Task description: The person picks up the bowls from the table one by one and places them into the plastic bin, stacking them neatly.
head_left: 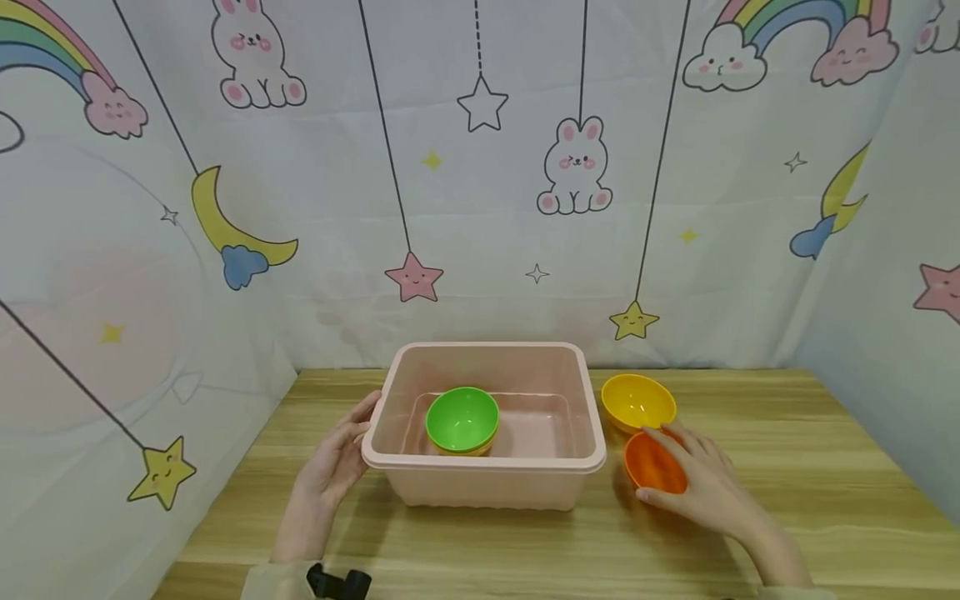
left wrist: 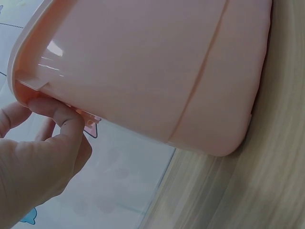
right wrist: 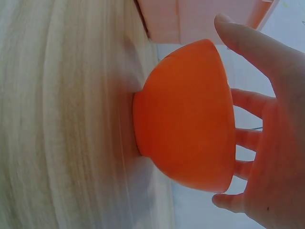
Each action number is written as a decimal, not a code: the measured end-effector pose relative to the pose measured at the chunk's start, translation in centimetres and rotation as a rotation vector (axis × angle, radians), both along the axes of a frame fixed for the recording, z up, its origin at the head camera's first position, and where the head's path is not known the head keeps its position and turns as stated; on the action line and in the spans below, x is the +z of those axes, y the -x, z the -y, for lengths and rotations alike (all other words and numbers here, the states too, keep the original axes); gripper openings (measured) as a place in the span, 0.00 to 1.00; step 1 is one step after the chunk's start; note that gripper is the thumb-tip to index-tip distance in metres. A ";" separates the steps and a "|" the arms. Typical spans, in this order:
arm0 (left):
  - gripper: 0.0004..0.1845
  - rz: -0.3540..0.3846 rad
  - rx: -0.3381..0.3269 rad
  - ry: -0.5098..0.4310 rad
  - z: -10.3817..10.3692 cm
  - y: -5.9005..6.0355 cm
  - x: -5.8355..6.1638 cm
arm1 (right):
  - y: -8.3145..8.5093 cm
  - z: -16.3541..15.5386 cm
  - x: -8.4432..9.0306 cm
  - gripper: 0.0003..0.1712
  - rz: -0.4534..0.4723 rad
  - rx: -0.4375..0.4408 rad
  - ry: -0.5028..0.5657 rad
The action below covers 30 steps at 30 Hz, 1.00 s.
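A pink plastic basin [head_left: 487, 487] stands on the table. Inside it, toward the left, sits a green bowl [head_left: 462, 419] stacked on a yellowish one. My left hand [head_left: 337, 458] holds the basin's left side, its fingers bent at the rim in the left wrist view. To the right of the basin, an orange bowl [right wrist: 186, 117] stands upright on the table. Around its opening my right hand [head_left: 705, 479] spreads its fingers and thumb; in the right wrist view the thumb is apart from the rim. Just behind stands a yellow bowl [head_left: 637, 402].
The wood-grain table [head_left: 817, 467] runs back to a white cloth backdrop [head_left: 495, 225] printed with rabbits, stars and rainbows. More cloth closes off the left and right sides. A black strap device [head_left: 337, 581] is worn on the left wrist.
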State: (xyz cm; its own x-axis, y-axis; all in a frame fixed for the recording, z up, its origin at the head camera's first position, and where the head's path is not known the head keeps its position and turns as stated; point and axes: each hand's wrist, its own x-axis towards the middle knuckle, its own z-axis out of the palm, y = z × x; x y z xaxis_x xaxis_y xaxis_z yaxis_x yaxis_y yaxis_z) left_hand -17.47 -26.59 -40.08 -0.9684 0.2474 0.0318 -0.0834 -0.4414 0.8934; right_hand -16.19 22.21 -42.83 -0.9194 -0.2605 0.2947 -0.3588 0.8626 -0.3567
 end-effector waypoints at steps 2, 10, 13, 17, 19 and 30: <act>0.26 -0.005 -0.012 -0.006 0.0 0.0 0.0 | 0.1 -0.1 -0.2 0.46 0.009 -0.004 0.004; 0.26 -0.026 -0.040 -0.023 0.2 0.0 -0.1 | 0.2 -0.2 -0.6 0.47 0.040 -0.026 0.001; 0.26 -0.021 -0.031 -0.004 0.2 0.1 0.0 | 0.2 -0.2 -0.5 0.48 0.035 -0.028 -0.003; 0.25 -0.009 -0.021 0.010 0.2 0.1 0.0 | 0.2 -0.1 -0.5 0.50 0.039 -0.035 -0.018; 0.25 -0.005 -0.019 0.007 0.2 0.1 0.0 | 0.2 -0.1 -0.5 0.50 0.045 -0.040 -0.030; 0.25 -0.014 -0.020 -0.007 0.2 0.1 -0.1 | 0.4 0.0 -0.6 0.60 0.058 -0.057 -0.048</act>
